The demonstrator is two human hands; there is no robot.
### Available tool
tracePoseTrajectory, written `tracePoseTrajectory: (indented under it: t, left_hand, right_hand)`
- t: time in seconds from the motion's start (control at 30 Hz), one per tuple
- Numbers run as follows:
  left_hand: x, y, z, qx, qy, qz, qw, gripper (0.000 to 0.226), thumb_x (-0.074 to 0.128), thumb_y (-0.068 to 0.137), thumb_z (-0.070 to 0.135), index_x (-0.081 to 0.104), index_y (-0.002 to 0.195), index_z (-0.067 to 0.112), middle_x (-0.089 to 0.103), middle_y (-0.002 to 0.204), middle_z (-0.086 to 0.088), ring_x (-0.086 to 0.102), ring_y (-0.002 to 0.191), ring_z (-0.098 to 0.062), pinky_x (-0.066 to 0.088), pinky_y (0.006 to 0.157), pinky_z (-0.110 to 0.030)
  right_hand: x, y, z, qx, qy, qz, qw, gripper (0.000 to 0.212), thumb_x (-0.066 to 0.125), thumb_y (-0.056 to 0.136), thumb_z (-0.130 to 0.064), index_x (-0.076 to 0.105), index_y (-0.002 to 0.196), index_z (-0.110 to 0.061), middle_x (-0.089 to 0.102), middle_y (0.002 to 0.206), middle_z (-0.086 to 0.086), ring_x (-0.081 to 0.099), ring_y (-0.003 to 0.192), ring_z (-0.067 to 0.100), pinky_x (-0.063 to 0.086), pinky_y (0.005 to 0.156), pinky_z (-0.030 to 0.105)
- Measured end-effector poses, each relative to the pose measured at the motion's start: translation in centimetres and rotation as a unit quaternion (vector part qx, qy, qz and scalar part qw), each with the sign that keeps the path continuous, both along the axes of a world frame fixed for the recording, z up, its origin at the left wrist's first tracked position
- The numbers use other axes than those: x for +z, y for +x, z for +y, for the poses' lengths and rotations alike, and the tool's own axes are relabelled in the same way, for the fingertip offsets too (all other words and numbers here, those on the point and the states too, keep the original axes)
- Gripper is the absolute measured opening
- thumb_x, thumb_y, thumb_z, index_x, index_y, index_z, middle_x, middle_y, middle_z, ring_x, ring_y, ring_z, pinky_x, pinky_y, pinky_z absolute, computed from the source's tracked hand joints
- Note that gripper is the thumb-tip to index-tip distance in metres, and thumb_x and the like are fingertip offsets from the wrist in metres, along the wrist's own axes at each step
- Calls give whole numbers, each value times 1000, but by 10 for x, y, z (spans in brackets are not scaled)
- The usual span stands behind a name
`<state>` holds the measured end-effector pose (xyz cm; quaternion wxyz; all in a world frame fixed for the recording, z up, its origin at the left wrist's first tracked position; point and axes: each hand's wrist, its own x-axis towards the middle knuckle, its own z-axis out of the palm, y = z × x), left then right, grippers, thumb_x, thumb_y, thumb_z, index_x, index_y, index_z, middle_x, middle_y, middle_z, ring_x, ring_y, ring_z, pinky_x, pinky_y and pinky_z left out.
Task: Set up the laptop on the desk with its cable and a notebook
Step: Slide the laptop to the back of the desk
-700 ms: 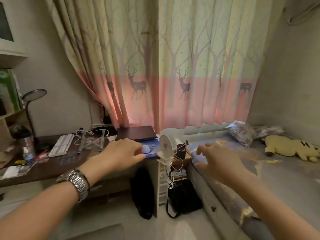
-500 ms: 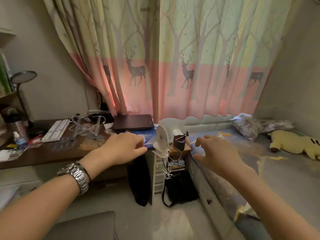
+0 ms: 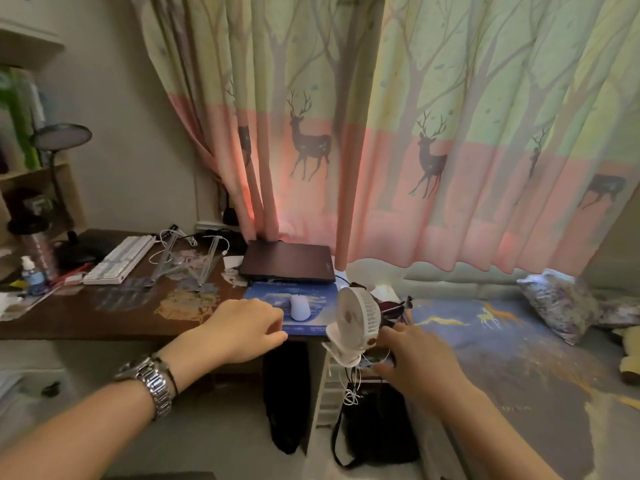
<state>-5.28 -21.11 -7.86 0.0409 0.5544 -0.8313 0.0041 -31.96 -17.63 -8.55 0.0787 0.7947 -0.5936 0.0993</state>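
A closed dark laptop (image 3: 287, 260) lies at the back right of the brown desk (image 3: 86, 317), against the curtain. A white cable (image 3: 166, 240) loops over a clear laptop stand (image 3: 194, 263) to its left. My left hand (image 3: 242, 329), watch on the wrist, hovers over the desk's front edge beside the blue mouse pad (image 3: 311, 292), fingers curled and holding nothing. My right hand (image 3: 412, 358) reaches out just right of the white clip fan (image 3: 356, 317), fingers apart and empty. No notebook can be made out.
A white mouse (image 3: 299, 306) sits on the pad. A white keyboard (image 3: 119, 259), black lamp (image 3: 60, 140), small bottle (image 3: 33, 273) and papers crowd the desk's left. A dark bag (image 3: 374, 424) stands on the floor under the fan. The bed (image 3: 519, 358) lies to the right.
The view has closed in on the desk. Both hands have moved forward towards the desk's right end; the right hand now sits lower, beside the fan.
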Motion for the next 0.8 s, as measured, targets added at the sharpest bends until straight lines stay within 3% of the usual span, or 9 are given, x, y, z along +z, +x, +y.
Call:
tracePoseTrajectory:
  t: [0.1,0.27,0.43,0.57,0.7,0.8]
  left_hand:
    - [-2,18,-43,16,2,1,1000,30,44,88,51,61,94,27,65,95,4,59,85,-17,49,73,-35]
    - [1,49,-102,38,-19,-5,999,28,44,88,50,60,93,27,66,98,3,60,88,-19,46,71,-33]
    - [-8,69,-146,53,5,-9,999,28,44,87,53,59,91,29,66,97,4,60,86,-18,49,71,-34]
    - [-15,79,-191,68,18,-2,998,29,44,88,50,60,96,27,65,99,2,60,88,-19,49,73,-35]
    - [-22,86,-254,78,23,-17,997,28,44,89,48,60,94,26,67,99,1,61,89,-21,47,73,-33]
    - [-26,91,-305,96,24,-16,995,27,44,89,46,60,93,25,67,99,1,61,90,-22,45,73,-33]
  right_hand:
    - [5,16,-57,1,7,20,1000,38,57,81,-45,56,115,-26,61,116,-2,56,107,22,34,73,30]
    - [7,36,-130,12,-37,-21,999,35,60,79,-47,58,107,-27,64,106,-3,59,98,23,31,67,28]
    - [-6,51,-183,27,-14,-25,999,31,59,80,-46,59,106,-27,65,107,-5,59,97,20,34,67,26]
    - [-11,65,-236,42,12,-42,998,31,61,81,-44,58,104,-24,66,102,-3,62,91,20,45,68,29]
    - [-19,73,-303,46,26,-32,998,32,60,81,-46,57,103,-23,65,103,-2,61,89,22,42,66,29]
    - [-22,76,-361,48,36,-29,998,35,59,82,-44,56,106,-19,64,107,2,60,95,25,48,74,33]
